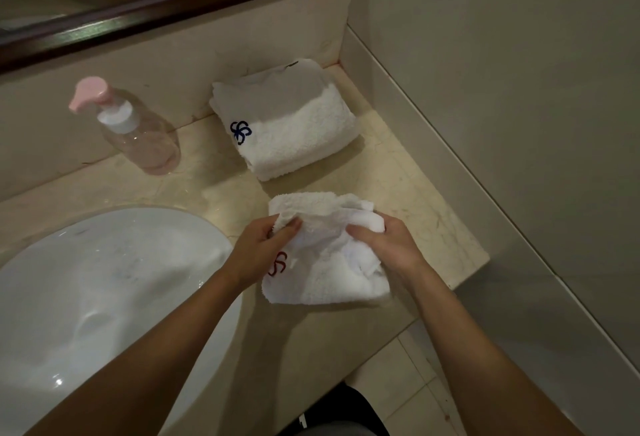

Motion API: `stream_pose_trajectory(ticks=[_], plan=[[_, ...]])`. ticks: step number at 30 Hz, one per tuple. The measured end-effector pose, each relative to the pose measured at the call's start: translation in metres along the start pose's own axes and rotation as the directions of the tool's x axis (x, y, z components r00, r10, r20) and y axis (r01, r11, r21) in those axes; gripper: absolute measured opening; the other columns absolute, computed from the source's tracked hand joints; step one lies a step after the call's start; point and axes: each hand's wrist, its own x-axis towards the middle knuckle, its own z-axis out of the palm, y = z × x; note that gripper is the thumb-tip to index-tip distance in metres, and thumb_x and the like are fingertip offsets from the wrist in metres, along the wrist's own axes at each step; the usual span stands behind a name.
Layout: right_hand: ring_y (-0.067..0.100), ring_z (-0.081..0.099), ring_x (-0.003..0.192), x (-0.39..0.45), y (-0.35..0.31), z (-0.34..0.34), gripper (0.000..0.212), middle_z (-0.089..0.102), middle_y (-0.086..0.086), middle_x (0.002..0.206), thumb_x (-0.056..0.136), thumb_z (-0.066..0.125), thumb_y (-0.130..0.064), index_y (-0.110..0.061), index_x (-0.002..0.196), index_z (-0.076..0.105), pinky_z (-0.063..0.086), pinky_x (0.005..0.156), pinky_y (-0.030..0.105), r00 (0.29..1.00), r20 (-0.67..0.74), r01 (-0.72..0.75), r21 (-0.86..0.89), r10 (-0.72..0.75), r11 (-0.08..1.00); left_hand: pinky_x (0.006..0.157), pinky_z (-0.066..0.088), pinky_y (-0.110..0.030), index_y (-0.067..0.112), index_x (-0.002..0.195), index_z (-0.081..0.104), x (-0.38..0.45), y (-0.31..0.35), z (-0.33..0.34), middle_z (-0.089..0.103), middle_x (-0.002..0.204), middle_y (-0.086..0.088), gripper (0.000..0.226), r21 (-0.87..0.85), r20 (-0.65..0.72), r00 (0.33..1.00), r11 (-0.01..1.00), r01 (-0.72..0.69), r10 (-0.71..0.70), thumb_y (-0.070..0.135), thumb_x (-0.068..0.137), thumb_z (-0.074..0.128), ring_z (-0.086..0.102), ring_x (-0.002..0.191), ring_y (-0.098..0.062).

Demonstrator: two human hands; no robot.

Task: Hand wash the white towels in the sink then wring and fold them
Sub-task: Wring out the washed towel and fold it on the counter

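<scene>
Folding stage now: we've got the red-logo towel [325, 262] bunched on the marble counter [415, 200] right of the sink [104, 279], left hand [258, 250] and right hand [388, 245] both pinching its edges. Blue-logo towel [287, 124] sits folded by the wall. Next we'd probably flatten it and fold it over.
</scene>
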Motion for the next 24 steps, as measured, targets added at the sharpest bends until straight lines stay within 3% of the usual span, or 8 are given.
stream_pose_trajectory(ticks=[4, 8, 12, 17, 21, 24], plan=[[0.018, 0.072, 0.101, -0.002, 0.001, 0.003, 0.035, 0.075, -0.001, 0.105, 0.079, 0.073, -0.035, -0.025, 0.112, 0.069, 0.058, 0.092, 0.047, 0.998, 0.043, 0.046, 0.088, -0.050, 0.995, 0.083, 0.057, -0.049, 0.007, 0.093, 0.072, 0.000, 0.004, -0.002, 0.075, 0.087, -0.008, 0.043, -0.010, -0.013, 1.000, 1.000, -0.008, 0.008, 0.046, 0.096, 0.056, 0.072, 0.082, -0.027], [0.017, 0.072, 0.094, 0.000, -0.003, 0.008, 0.017, 0.074, -0.005, 0.095, 0.087, 0.073, -0.018, -0.023, 0.102, 0.066, 0.058, 0.079, 0.037, 0.997, 0.002, 0.072, 0.182, -0.074, 0.981, 0.083, 0.054, -0.057, -0.002, 0.095, 0.067, 0.002, 0.010, -0.003, 0.072, 0.090, -0.019, 0.062, -0.044, -0.046, 0.999, 0.999, -0.011, 0.009, 0.059, 0.088, 0.057, 0.068, 0.085, -0.038], [0.025, 0.072, 0.100, -0.002, -0.003, 0.017, 0.018, 0.075, 0.003, 0.101, 0.087, 0.073, -0.013, -0.019, 0.103, 0.066, 0.059, 0.087, 0.042, 0.999, -0.043, 0.035, 0.346, -0.021, 0.938, 0.085, 0.052, -0.056, -0.007, 0.097, 0.064, 0.004, 0.012, 0.001, 0.070, 0.093, -0.023, 0.054, -0.070, -0.061, 0.998, 0.998, 0.008, -0.012, 0.046, 0.095, 0.057, 0.066, 0.088, -0.040], [0.023, 0.072, 0.101, -0.004, -0.004, 0.011, 0.024, 0.077, 0.003, 0.103, 0.088, 0.072, -0.017, -0.020, 0.112, 0.070, 0.059, 0.089, 0.040, 0.995, 0.055, -0.100, 0.377, 0.085, 0.921, 0.084, 0.053, -0.054, -0.009, 0.096, 0.063, 0.004, 0.008, 0.003, 0.070, 0.092, -0.022, 0.052, -0.084, -0.058, 0.997, 0.995, 0.049, -0.054, 0.043, 0.097, 0.056, 0.067, 0.087, -0.039], [0.026, 0.072, 0.100, -0.004, -0.008, 0.008, 0.018, 0.075, 0.008, 0.105, 0.089, 0.067, -0.006, -0.016, 0.104, 0.070, 0.059, 0.087, 0.043, 0.996, 0.094, -0.042, 0.424, 0.002, 0.904, 0.086, 0.055, -0.049, 0.001, 0.096, 0.069, 0.006, 0.009, 0.004, 0.074, 0.090, -0.012, 0.043, -0.089, -0.067, 0.993, 0.992, 0.086, -0.092, 0.042, 0.097, 0.055, 0.071, 0.086, -0.031], [0.032, 0.070, 0.102, -0.002, -0.006, 0.009, 0.027, 0.072, 0.015, 0.111, 0.091, 0.061, 0.000, -0.012, 0.115, 0.067, 0.058, 0.083, 0.042, 0.987, 0.158, -0.077, 0.548, -0.013, 0.833, 0.088, 0.054, -0.051, 0.001, 0.098, 0.070, 0.007, 0.010, 0.003, 0.075, 0.091, -0.012, 0.044, -0.091, -0.060, 0.993, 0.991, 0.099, -0.104, 0.043, 0.096, 0.055, 0.071, 0.087, -0.031]])
